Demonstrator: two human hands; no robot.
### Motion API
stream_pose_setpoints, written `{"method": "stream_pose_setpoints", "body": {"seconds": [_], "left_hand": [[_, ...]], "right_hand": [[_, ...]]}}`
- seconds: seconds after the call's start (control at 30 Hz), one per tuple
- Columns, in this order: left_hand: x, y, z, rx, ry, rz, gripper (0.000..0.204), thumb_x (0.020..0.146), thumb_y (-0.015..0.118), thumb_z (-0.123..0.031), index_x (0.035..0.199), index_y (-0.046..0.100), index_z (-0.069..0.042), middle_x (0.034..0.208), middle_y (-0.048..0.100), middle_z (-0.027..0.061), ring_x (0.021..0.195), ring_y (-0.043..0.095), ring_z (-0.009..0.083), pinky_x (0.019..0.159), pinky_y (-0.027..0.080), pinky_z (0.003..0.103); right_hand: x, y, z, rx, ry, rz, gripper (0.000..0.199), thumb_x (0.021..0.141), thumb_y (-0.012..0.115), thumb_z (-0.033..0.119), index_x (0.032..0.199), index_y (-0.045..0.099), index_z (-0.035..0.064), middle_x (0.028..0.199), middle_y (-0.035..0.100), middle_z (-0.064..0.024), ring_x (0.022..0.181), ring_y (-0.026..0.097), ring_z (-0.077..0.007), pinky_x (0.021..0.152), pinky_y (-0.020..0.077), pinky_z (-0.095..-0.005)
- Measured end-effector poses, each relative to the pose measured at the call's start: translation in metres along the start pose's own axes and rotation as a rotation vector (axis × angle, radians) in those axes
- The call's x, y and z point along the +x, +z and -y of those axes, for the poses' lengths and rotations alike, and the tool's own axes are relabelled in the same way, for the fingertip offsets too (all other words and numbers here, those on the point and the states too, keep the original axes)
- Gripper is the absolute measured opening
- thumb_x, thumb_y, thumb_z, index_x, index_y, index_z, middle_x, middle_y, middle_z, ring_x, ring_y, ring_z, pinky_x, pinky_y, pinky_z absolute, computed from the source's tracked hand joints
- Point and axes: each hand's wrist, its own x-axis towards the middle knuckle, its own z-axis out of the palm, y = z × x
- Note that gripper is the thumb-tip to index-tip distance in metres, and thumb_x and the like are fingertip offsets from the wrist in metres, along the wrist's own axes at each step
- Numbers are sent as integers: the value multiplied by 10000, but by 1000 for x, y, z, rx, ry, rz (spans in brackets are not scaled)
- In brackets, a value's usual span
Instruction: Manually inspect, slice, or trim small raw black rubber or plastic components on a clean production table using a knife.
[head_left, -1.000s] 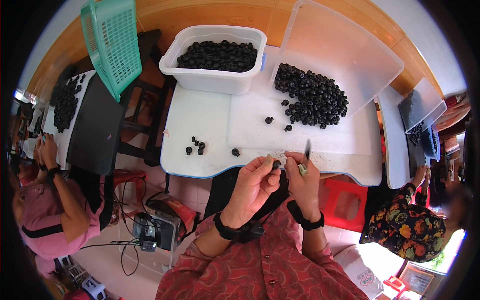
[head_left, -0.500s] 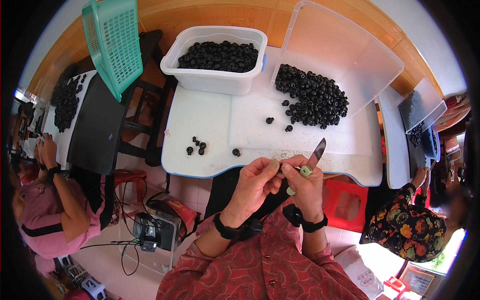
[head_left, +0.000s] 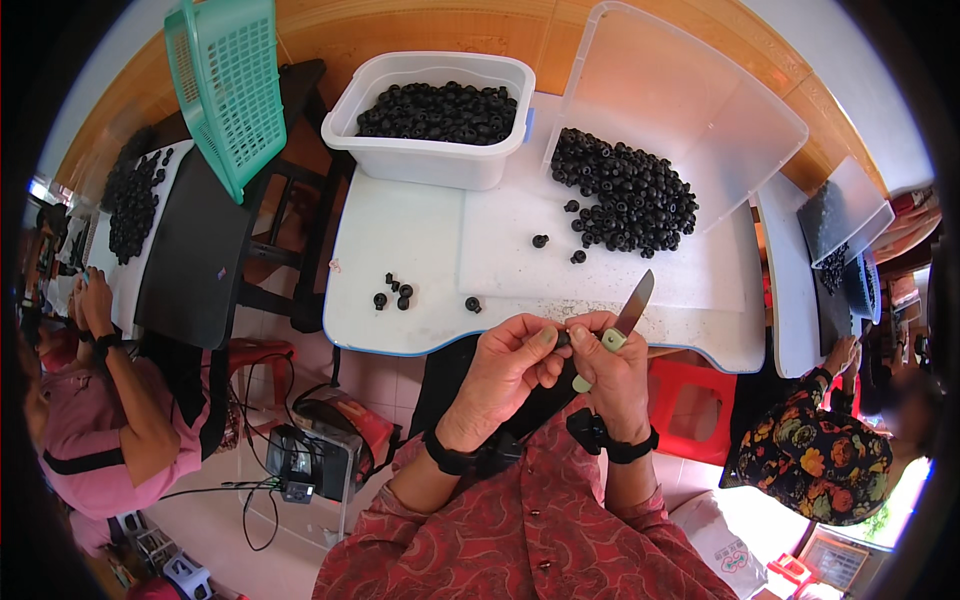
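Note:
My left hand (head_left: 508,372) pinches a small black rounded part (head_left: 562,339) between thumb and fingers, just past the table's front edge. Right beside it, my right hand (head_left: 615,375) is closed round the pale green handle of a knife (head_left: 634,305). The knife's blade sticks up and to the right from the fist, and my right thumb lies close to the black part. Farther off, a heap of black parts (head_left: 635,195) spills out of a clear plastic bin (head_left: 690,90) tipped on its side. Several loose ones (head_left: 404,291) lie at the table's left front.
A white tub (head_left: 430,165) filled with black parts stands at the back of the white table (head_left: 400,240). Left is a green basket (head_left: 235,110) by a black table. People sit working on both sides. A red stool (head_left: 690,410) stands beside my right arm; cables (head_left: 262,490) lie on the floor.
The knife blade has turned slightly, now showing more of its flat side. My hands have shifted only a little, and the black part shows more clearly between my left fingers.

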Motion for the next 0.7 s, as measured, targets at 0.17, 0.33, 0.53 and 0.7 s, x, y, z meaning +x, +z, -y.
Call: {"method": "stream_pose_setpoints", "body": {"seconds": [0.17, 0.33, 0.53, 0.7], "left_hand": [[-1, 4, -3, -41, -8, -19, 155, 934, 618, -159, 1013, 599, -27, 838, 676, 79, 615, 590, 106, 532, 476, 223], [-1, 4, -1, -12, 31, -24, 162, 929, 627, -157, 1022, 592, -30, 828, 678, 80, 608, 590, 108, 524, 471, 221], [-2, 4, -1, 6, 25, -33, 160, 929, 628, -157, 1023, 590, -33, 826, 678, 75, 601, 585, 100, 517, 461, 212], [-2, 3, -1, -2, 27, -26, 172, 935, 623, -179, 1021, 591, -34, 826, 678, 70, 596, 579, 89, 502, 450, 200]], "right_hand": [[-2, 4, 2, -98, -19, -22, 164, 929, 615, 130, 1015, 647, -5, 719, 629, 5, 531, 432, -13, 471, 310, -171], [-2, 3, 0, -115, -37, 30, 188, 936, 610, 150, 1039, 651, -2, 731, 634, 11, 542, 437, -10, 478, 316, -168], [-2, 1, 2, -190, -62, 65, 174, 941, 604, 153, 1017, 665, 9, 751, 639, 17, 550, 435, -9, 476, 316, -168], [-2, 4, 2, -227, -75, 69, 147, 942, 598, 131, 1006, 664, 17, 754, 640, 20, 549, 440, -9, 477, 325, -170]]}}
